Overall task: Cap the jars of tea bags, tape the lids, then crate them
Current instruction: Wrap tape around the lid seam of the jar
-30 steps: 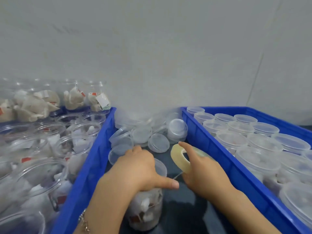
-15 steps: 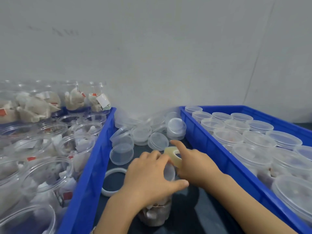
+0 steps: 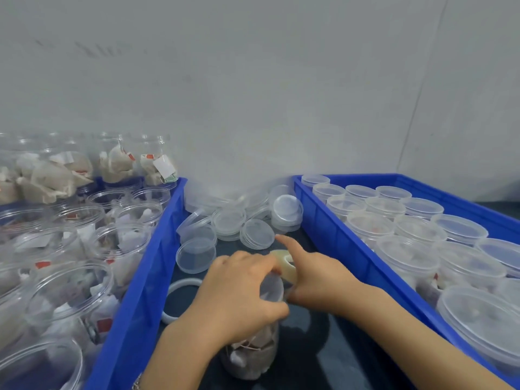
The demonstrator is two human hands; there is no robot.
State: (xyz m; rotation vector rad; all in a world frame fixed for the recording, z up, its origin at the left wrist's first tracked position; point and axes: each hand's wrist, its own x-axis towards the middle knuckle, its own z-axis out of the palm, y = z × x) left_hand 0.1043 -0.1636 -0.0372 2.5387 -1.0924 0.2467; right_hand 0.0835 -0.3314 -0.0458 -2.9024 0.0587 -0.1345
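With the left hand [image 3: 239, 291] curled over the capped jar [image 3: 250, 353] standing on the bench between the crates and the right hand [image 3: 318, 280] pinching the tape roll [image 3: 285, 266] against the lid, the strip may wrinkle or miss the seam if the jar turns.

Both forearms enter from the near edge and converge at centre. Left hand [image 3: 239, 291]: palm down, fingers curled over the top of a jar [image 3: 250, 353], thumb extended to the right along its rim. Right hand [image 3: 318, 280]: just right of the left hand, holding a tape roll [image 3: 285, 263], with 1 finger, the index, extended toward the far left.
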